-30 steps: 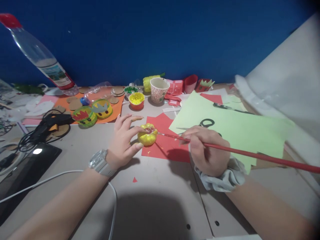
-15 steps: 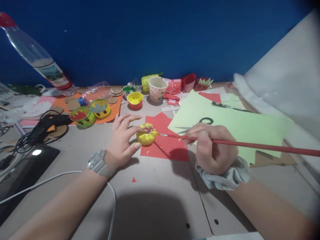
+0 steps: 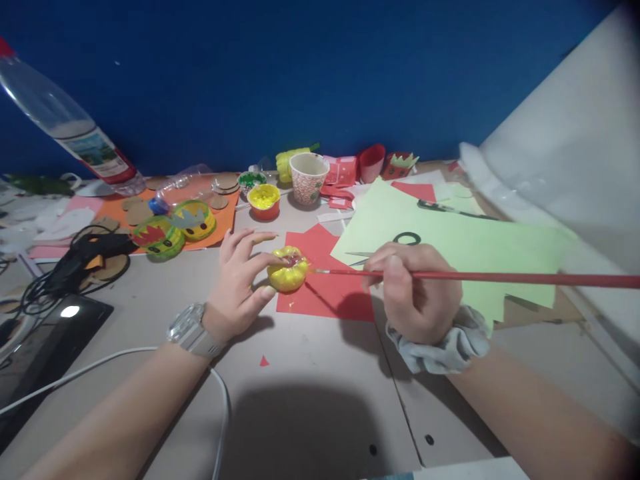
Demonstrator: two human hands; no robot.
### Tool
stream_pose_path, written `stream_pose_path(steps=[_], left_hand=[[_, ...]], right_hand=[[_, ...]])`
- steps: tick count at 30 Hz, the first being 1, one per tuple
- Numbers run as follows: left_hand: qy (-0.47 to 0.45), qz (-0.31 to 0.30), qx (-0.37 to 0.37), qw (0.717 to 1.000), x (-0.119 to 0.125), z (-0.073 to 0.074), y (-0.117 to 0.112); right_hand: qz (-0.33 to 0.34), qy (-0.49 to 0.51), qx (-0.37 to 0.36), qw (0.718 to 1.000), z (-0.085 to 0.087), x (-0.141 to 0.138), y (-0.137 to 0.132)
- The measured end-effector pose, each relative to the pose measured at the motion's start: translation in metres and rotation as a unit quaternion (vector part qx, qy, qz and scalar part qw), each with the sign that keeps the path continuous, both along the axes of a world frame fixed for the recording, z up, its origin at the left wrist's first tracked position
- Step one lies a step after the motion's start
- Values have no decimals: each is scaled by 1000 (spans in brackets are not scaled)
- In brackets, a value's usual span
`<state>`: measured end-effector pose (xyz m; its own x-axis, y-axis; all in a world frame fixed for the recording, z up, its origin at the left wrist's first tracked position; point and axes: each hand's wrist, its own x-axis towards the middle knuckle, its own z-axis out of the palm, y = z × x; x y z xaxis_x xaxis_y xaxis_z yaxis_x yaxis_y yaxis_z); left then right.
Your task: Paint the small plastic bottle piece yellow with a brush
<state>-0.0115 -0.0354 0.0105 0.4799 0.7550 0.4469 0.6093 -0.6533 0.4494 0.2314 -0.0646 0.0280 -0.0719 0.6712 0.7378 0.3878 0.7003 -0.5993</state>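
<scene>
A bottle bottom (image 3: 287,278) with a lobed rim, painted glossy yellow, sits on red paper (image 3: 340,293). Its hollow shows some red. My left hand (image 3: 243,280), wearing a watch, has its fingers spread, the index fingertip resting in that hollow and the thumb tip by the near left edge. My right hand (image 3: 417,293), with a scrunchie at the wrist, is closed round a long red paintbrush (image 3: 500,276). The yellowish brush tip points left, at or just beside the bottle bottom's right side; contact is hard to make out.
Behind stand a yellow paint cup (image 3: 264,200), a green paint cup (image 3: 251,180) and a paper cup (image 3: 309,179). Scissors (image 3: 407,239) and a cutter (image 3: 450,210) lie on light green paper (image 3: 500,247). At left are decorated yellow-green pieces (image 3: 160,239), cables, a black device and a tall bottle (image 3: 95,150).
The view has shifted slightly. My right hand has levelled the brush a little, its tip staying near the bottle bottom's right side. My left hand keeps its index finger on the piece.
</scene>
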Motion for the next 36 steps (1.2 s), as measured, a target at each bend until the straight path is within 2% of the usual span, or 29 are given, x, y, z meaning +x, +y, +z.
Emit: stream_pose_path(steps=[4,9,16,19,23,32,34,36], left_hand=[[7,2,-5,1000,1,1,-1],[4,2,-3,1000,1,2,-1],[8,8,-5,1000,1,1,-2],[6,7,-3,1000,1,1,-1],[8,6,-4,1000,2,1,0],[3,6,-1,1000,1,-1,0],[3,5,-1,1000,1,0,0],[6,0,-3,1000,1,0,0]], right_hand=[[-51,109,-29,992,-1,-6,4],[-44,80,-96,991,-5,-3,10],[-82,29,-102,991,-3,5,13],[-82,72,-101,989,0,3,12],[-63,141,-137,978,0,-1,13],[-74,51,-127,988,-3,5,15],[-65,93,-124,986,-5,6,18],[-40,189,-139,971,-8,5,23]])
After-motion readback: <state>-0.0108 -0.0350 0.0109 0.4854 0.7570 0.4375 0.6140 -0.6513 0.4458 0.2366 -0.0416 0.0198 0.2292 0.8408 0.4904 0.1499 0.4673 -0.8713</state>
